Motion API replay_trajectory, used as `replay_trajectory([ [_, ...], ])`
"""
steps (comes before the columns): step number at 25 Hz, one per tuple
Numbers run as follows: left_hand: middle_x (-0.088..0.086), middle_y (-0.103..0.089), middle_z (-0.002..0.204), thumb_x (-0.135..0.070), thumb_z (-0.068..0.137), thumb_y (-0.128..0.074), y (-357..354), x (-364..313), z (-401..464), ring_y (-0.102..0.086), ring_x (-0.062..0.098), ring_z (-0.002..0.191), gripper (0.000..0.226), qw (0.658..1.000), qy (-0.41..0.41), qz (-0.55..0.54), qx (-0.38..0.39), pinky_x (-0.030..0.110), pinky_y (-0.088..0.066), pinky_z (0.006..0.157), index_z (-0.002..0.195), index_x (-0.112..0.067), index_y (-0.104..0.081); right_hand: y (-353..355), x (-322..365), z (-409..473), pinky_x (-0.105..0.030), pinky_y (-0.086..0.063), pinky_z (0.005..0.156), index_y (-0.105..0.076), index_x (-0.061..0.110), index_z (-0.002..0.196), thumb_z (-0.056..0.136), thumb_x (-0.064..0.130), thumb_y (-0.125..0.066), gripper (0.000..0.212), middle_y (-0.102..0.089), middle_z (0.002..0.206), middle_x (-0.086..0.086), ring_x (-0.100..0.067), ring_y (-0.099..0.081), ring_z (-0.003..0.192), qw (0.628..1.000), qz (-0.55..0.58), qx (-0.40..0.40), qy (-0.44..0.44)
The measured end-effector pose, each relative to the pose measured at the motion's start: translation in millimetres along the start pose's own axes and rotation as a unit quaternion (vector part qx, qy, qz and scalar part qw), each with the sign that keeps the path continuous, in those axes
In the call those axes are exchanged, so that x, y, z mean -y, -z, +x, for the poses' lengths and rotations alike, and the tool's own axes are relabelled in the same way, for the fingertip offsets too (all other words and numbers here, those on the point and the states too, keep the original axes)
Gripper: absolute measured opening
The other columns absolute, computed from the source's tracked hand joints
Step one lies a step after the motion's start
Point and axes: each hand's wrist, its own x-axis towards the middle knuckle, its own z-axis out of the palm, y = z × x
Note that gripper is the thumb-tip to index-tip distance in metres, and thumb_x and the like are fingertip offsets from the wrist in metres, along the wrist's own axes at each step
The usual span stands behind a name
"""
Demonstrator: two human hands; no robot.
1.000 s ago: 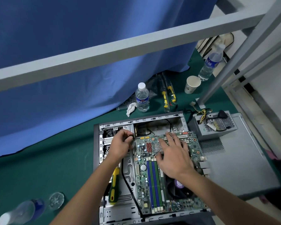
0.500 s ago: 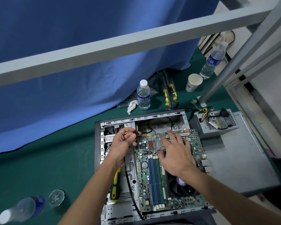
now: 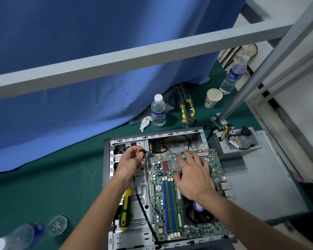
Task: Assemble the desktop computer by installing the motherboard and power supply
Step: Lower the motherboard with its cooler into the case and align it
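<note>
Motherboard point(image 3: 172, 192) sits inside the open case point(image 3: 107, 177). Right hand point(image 3: 193, 175) lies flat on it, fingers spread; left hand point(image 3: 132, 163) pinches a black cable plug point(image 3: 143, 151) by the board's left edge. PSU point(image 3: 238, 143) is outside, right of the board

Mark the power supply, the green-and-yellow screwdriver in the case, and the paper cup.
power supply point(image 3: 240, 141): head view, on its perforated top grille.
green-and-yellow screwdriver point(image 3: 124, 212): head view, on the handle's middle.
paper cup point(image 3: 211, 101): head view, on its outer wall.
</note>
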Motion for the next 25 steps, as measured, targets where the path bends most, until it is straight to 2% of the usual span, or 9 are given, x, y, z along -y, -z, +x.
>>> replay_trajectory([
  [4, -0.002, -0.065, 0.077, -0.003, 0.095, -0.056, -1.1, -2.3, -3.2, -0.060, 0.007, 0.060, 0.018, 1.000, 0.005, -0.019, 0.010, 0.031, -0.048, 0.057, 0.106, -0.016, -0.065, 0.6, 1.1, -1.2, -0.055, -0.013, 0.119, -0.031, 0.027, 0.151, 0.089, 0.044, -0.037, 0.065, -0.016, 0.163, -0.004, -0.025, -0.009, 0.150, 1.000, 0.003, -0.002, 0.001],
  [7, -0.004, -0.066, 0.073, -0.003, 0.094, -0.057, -3.3, -6.0, -7.1, -0.060, 0.005, 0.058, 0.019, 0.998, 0.008, -0.049, 0.026, 0.021, -0.043, 0.049, 0.107, -0.015, -0.064, 1.0, 0.2, -1.9, -0.055, -0.013, 0.119, -0.031, 0.026, 0.151, 0.089, 0.043, -0.036, 0.065, -0.016, 0.163, -0.003, -0.025, -0.009, 0.150, 1.000, 0.005, -0.007, 0.003],
  [12, 0.004, -0.064, 0.077, 0.007, 0.087, -0.052, -9.0, -18.0, -15.6, -0.054, 0.006, 0.051, 0.025, 0.975, 0.024, -0.202, 0.084, 0.015, -0.036, 0.036, 0.099, -0.010, -0.066, 0.4, 0.3, -0.9, -0.055, -0.012, 0.120, -0.031, 0.027, 0.151, 0.088, 0.042, -0.037, 0.065, -0.016, 0.163, -0.003, -0.024, -0.008, 0.150, 1.000, 0.009, -0.010, 0.005],
  [15, 0.007, -0.061, 0.078, 0.005, 0.078, -0.055, -13.1, -24.6, -21.4, -0.051, 0.006, 0.050, 0.024, 0.961, 0.015, -0.246, 0.125, 0.015, -0.034, 0.035, 0.096, -0.008, -0.065, -0.8, -0.6, -1.6, -0.056, -0.013, 0.120, -0.031, 0.027, 0.151, 0.088, 0.042, -0.037, 0.065, -0.016, 0.163, -0.003, -0.024, -0.008, 0.150, 1.000, 0.006, -0.012, 0.006],
  [19, 0.007, -0.066, 0.081, 0.005, 0.078, -0.056, -16.6, -26.8, -22.0, -0.051, 0.007, 0.050, 0.023, 0.961, 0.004, -0.235, 0.145, 0.015, -0.033, 0.036, 0.096, -0.007, -0.065, -0.6, -0.6, -1.2, -0.055, -0.011, 0.120, -0.031, 0.027, 0.151, 0.089, 0.043, -0.037, 0.065, -0.014, 0.163, -0.003, -0.024, -0.007, 0.150, 1.000, 0.009, -0.010, 0.003],
  [25, 0.003, -0.065, 0.078, -0.001, 0.077, -0.062, -4.2, -23.3, -18.0, -0.054, 0.007, 0.052, 0.022, 0.977, -0.011, -0.180, 0.111, 0.016, -0.036, 0.038, 0.087, -0.016, -0.075, -0.4, 0.1, -2.2, -0.055, -0.013, 0.120, -0.032, 0.027, 0.151, 0.089, 0.043, -0.037, 0.064, -0.015, 0.163, -0.003, -0.024, -0.009, 0.150, 1.000, 0.009, -0.011, 0.003],
])
